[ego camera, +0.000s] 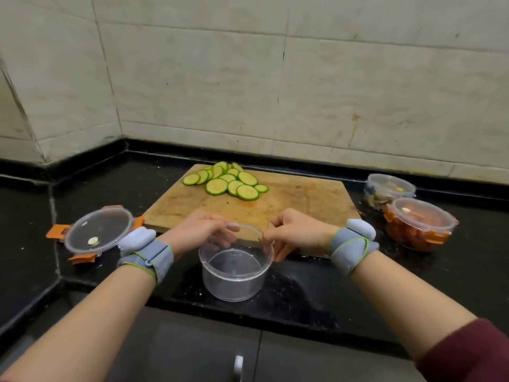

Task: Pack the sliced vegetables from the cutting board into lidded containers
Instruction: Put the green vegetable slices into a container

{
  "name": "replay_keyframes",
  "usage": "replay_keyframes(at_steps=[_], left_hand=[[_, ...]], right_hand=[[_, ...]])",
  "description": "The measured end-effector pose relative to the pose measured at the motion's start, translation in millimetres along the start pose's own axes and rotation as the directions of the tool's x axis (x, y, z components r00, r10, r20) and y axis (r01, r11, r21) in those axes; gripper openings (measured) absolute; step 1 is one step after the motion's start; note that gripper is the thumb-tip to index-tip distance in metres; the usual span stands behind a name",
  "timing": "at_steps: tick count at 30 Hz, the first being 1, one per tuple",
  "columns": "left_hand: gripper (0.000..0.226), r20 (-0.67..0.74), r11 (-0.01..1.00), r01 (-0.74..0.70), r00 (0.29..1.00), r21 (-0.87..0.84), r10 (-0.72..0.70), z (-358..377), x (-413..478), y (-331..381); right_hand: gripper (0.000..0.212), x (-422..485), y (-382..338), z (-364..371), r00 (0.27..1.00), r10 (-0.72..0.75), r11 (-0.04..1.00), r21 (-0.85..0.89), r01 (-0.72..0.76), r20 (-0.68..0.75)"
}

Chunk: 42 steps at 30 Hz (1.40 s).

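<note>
A pile of green cucumber slices (230, 180) lies at the far left of the wooden cutting board (297, 199). In front of the board stands a clear round container (234, 274), with nothing in it. My left hand (201, 230) pinches its rim on the left side. My right hand (294, 230) pinches the rim on the right side. A clear lid with orange clips (97, 232) lies flat on the counter to the left, apart from the container.
Two lidded containers stand at the right of the board: one with red pieces and orange clips (418, 223), one behind it with blue clips (388, 190). The black counter (303, 299) ends at a front edge near me. A tiled wall rises behind.
</note>
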<state>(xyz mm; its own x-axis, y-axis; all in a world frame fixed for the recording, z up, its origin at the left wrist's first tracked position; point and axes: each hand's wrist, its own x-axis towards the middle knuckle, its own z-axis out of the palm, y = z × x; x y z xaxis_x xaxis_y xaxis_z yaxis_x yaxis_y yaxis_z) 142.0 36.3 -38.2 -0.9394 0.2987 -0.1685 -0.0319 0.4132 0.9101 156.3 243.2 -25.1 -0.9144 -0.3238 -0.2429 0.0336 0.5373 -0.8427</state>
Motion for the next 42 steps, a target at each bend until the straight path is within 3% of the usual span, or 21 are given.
replay_keyframes(at_steps=[4, 10, 15, 17, 20, 24, 26, 29, 31, 36, 39, 42], left_hand=[[0.026, -0.023, 1.000, 0.004, 1.000, -0.013, -0.004, -11.1, 5.8, -6.3], [0.030, -0.024, 0.997, 0.004, 1.000, -0.071, -0.006, -16.2, 17.7, -20.7], [0.018, -0.057, 0.996, -0.072, 0.996, 0.059, 0.076, -22.0, 20.1, -23.7], [0.017, -0.160, 0.985, -0.128, 0.976, 0.118, 0.146, -26.5, 26.4, -22.1], [0.017, -0.321, 0.964, -0.125, 0.926, 0.234, 0.198, -32.4, 50.5, -20.3], [0.019, -0.434, 0.933, -0.059, 0.873, 0.356, 0.221, -35.9, 101.1, -24.0], [0.034, -0.483, 0.944, 0.001, 0.859, 0.330, 0.168, -38.5, 121.7, -30.2], [0.062, -0.495, 0.936, 0.079, 0.862, 0.343, 0.109, -40.5, 153.6, -33.3], [0.074, -0.499, 0.940, 0.103, 0.863, 0.325, 0.077, -38.0, 160.0, -29.6], [0.093, -0.587, 0.898, 0.211, 0.807, 0.386, 0.063, -27.5, 180.4, -28.9], [0.089, -0.621, 0.902, 0.227, 0.781, 0.368, 0.057, -26.0, 183.3, -30.4], [0.080, -0.598, 0.928, 0.147, 0.796, 0.341, 0.094, -26.2, 178.9, -26.6]], right_hand=[[0.007, 13.6, -3.5, 7.9, 1.000, -0.013, 1.000, -0.005, 0.013, -0.017], [0.007, 32.3, -2.9, 3.1, 0.997, 0.028, 0.997, 0.063, -0.033, 0.071], [0.021, 36.8, 0.1, -13.4, 0.975, 0.089, 0.992, 0.066, -0.104, 0.203], [0.031, 39.5, 1.6, -20.7, 0.988, 0.096, 0.989, 0.098, -0.108, 0.118], [0.027, 60.9, 6.8, -33.3, 0.976, 0.099, 0.989, 0.125, -0.076, -0.191], [0.014, 105.9, 15.2, -45.3, 0.884, 0.020, 0.986, -0.137, -0.095, -0.467], [0.016, 119.2, 12.9, -42.8, 0.867, 0.000, 0.963, -0.233, -0.134, -0.498], [0.065, 142.8, 9.3, -46.6, 0.874, 0.047, 0.937, -0.283, -0.207, -0.484], [0.078, 153.4, 6.4, -46.7, 0.882, 0.089, 0.916, -0.309, -0.255, -0.463], [0.085, 177.1, 5.3, -51.2, 0.866, 0.181, 0.915, -0.242, -0.322, -0.465], [0.077, 177.7, 10.2, -47.4, 0.849, 0.162, 0.945, -0.169, -0.280, -0.503], [0.067, 178.3, 14.3, -42.2, 0.826, 0.115, 0.972, -0.110, -0.209, -0.552]])
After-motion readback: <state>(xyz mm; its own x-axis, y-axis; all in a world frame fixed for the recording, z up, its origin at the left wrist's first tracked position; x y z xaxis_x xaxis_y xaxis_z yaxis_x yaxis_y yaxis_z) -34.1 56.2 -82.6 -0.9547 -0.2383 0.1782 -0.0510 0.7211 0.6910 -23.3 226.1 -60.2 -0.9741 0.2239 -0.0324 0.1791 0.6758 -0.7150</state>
